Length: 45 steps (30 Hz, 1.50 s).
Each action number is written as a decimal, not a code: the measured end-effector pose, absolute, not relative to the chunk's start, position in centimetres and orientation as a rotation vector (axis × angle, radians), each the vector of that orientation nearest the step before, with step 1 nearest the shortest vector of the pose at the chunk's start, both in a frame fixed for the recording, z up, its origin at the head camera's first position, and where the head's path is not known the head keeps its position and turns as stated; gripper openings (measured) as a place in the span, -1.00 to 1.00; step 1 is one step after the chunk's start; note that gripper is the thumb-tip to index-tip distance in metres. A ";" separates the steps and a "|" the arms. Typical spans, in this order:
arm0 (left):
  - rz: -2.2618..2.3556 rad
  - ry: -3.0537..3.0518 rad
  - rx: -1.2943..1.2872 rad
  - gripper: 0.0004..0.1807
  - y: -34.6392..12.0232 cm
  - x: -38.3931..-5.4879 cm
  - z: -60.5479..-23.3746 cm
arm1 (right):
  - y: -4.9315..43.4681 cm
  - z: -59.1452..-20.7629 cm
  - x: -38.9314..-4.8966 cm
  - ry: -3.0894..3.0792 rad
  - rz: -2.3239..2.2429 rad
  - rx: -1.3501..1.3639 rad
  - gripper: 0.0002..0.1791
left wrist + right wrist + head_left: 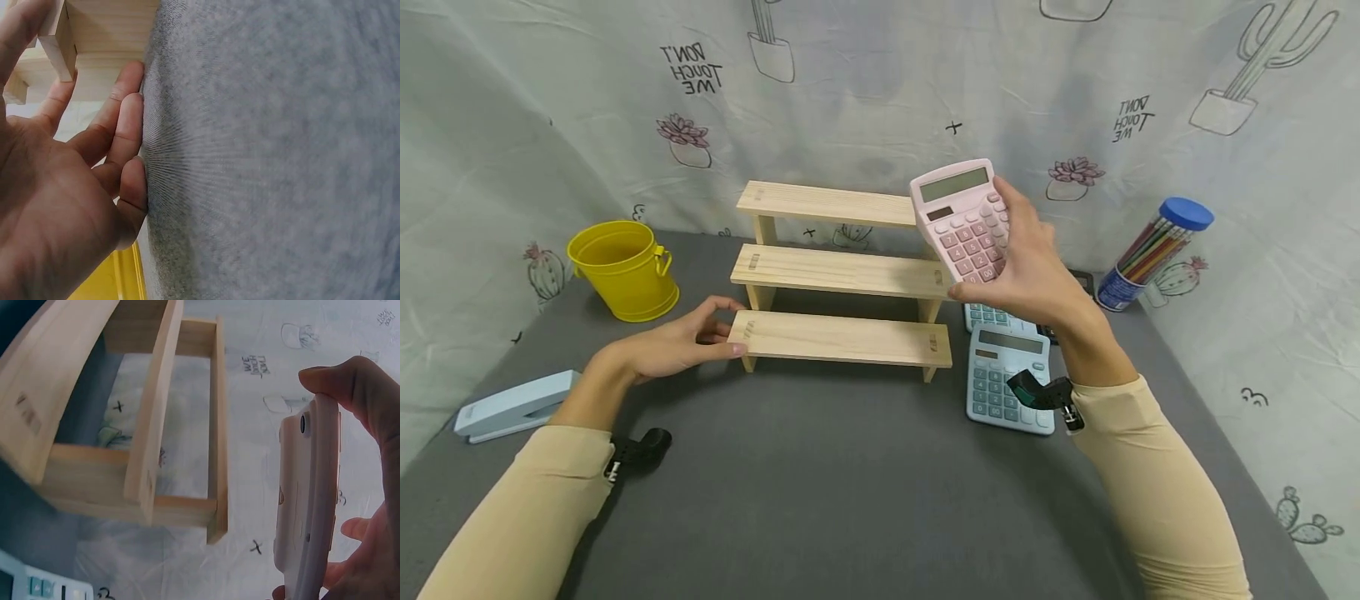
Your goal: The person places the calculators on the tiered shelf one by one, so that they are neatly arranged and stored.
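A pink calculator (pixel 964 218) is gripped by my right hand (pixel 1037 267), its keys and screen facing the head camera. It is raised beside the right end of a three-step wooden shelf (pixel 842 271) and overlaps its upper steps in the head view. The right wrist view shows the calculator's back and edge (pixel 306 500), with the thumb at one end. My left hand (pixel 673 340) holds the left end of the lowest step between thumb and index finger. In the left wrist view, the other fingers (pixel 131 125) rest on the grey tabletop.
A blue calculator (pixel 1009 379) lies right of the shelf, with another blue one (pixel 992 317) and a dark object behind it. A pencil jar (pixel 1150 254) stands back right. On the left are a yellow bucket (pixel 625 271) and a light-blue stapler (pixel 516 406). Printed cloth hangs behind.
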<state>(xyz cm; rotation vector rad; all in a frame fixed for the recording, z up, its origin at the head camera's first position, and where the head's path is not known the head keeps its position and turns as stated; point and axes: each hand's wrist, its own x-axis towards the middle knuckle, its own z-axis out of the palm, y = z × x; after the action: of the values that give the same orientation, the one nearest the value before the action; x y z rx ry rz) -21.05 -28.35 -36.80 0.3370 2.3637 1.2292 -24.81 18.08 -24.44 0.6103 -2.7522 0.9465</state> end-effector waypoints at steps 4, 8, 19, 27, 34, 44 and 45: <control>1.229 2.364 0.342 -0.27 -28.4 -21.1 -36.6 | 16.8 -23.5 -25.3 -2.750 0.895 0.627 0.49; 1.216 2.363 0.340 -0.28 -28.7 -21.0 -36.4 | 15.6 -23.1 -25.7 -2.748 0.903 0.643 0.47; 1.226 2.348 0.335 -0.28 -28.3 -21.1 -36.6 | 11.8 -23.7 -27.7 -2.758 0.862 0.699 0.49; 1.238 2.346 0.332 -0.27 -28.2 -21.1 -36.8 | 9.2 -23.5 -28.8 -2.769 0.863 0.716 0.48; 1.235 2.361 0.313 -0.26 -28.2 -21.1 -36.5 | 6.5 -23.4 -29.7 -2.809 0.866 0.638 0.52; 1.220 2.365 0.308 -0.27 -28.3 -21.0 -36.8 | 2.4 -23.9 -30.4 -2.858 0.798 0.642 0.52; 1.218 2.367 0.309 -0.27 -28.3 -21.1 -36.8 | 2.1 -23.9 -30.5 -2.864 0.794 0.633 0.52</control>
<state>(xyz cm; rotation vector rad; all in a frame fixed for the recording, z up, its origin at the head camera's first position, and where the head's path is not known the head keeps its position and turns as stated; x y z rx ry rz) -21.08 -28.26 -36.80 0.3088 2.3674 1.2182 -30.54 2.14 -23.92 0.6329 -2.8638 0.7938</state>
